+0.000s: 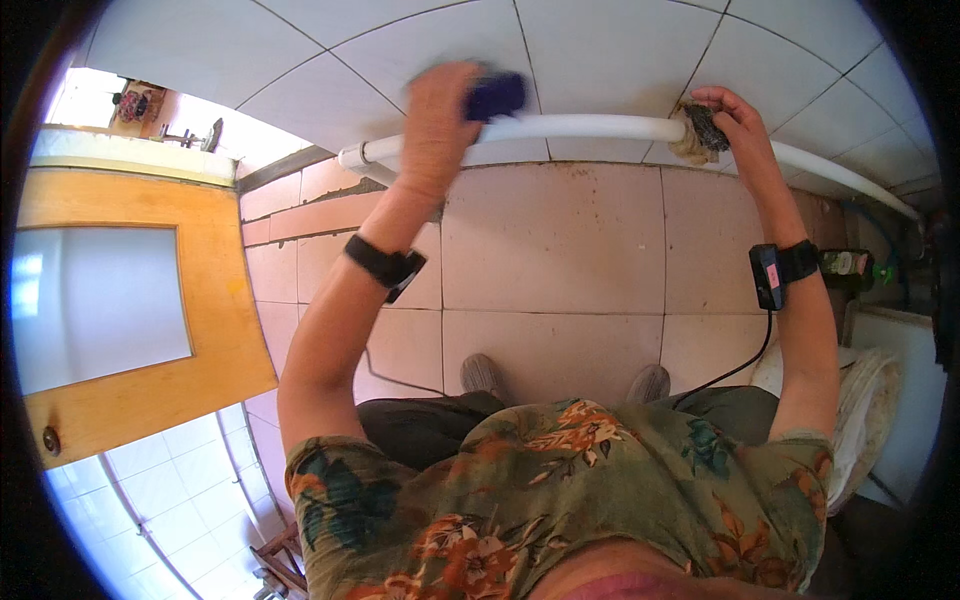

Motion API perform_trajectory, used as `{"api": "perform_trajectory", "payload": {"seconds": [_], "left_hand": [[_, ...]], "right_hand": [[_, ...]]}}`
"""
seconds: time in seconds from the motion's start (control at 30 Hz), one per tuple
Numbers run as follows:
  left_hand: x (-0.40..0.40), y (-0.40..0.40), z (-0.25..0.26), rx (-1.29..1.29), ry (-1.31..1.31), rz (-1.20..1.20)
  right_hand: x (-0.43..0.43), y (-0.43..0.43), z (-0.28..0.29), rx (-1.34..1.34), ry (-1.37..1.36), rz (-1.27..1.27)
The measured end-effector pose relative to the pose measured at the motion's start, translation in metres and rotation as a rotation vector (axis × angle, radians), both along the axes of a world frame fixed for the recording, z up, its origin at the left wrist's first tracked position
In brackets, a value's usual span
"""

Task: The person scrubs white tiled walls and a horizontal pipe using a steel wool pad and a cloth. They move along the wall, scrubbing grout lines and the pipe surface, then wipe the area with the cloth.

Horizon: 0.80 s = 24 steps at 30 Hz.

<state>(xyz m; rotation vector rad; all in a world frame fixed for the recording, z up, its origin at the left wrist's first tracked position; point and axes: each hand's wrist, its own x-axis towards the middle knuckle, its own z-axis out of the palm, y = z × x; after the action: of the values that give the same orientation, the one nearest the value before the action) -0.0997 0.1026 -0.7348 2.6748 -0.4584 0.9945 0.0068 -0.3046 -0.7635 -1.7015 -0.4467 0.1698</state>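
My left hand (437, 127) grips a dark blue object (495, 96), too blurred to name exactly, against the tiled wall just above a white plastic pipe (585, 127). On the right, my right hand (747, 133) has its thumb and fingers around a dark grey scouring pad (705, 127). A dirty yellowish-brown wad (691, 147), perhaps a rag or sponge, sits beneath the pad and against the pipe. The pipe runs along the foot of the wall, with an elbow fitting (354, 157) at its left end. Its surface under the wad is hidden.
White wall tiles (615, 52) rise behind the pipe; pinkish floor tiles (555, 240) lie before me. A wooden door (214, 300) with a frosted pane stands at left. At right are a dark bottle with a green cap (847, 268) and a whitish sack (870, 420).
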Motion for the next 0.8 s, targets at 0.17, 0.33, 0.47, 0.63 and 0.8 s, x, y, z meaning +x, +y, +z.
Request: {"api": "perform_trajectory", "payload": {"seconds": [0.17,0.33,0.47,0.63,0.8], "left_hand": [[0.049,-0.061,0.017,0.640,-0.108,-0.457],[0.077,-0.013,0.004,0.858,-0.005,-0.597],[0.040,0.071,0.007,0.953,0.235,-0.394],[0.002,0.135,0.012,1.084,0.460,0.097],[-0.018,0.120,0.026,0.808,0.233,0.209]], "right_hand": [[0.000,0.000,0.002,-0.032,0.061,-0.008],[0.000,0.001,0.001,-0.057,0.106,-0.089],[0.002,-0.001,-0.003,0.067,0.105,-0.057],[0.002,-0.006,-0.006,0.123,0.121,-0.042],[0.001,-0.006,-0.007,0.063,0.071,-0.036]]}}
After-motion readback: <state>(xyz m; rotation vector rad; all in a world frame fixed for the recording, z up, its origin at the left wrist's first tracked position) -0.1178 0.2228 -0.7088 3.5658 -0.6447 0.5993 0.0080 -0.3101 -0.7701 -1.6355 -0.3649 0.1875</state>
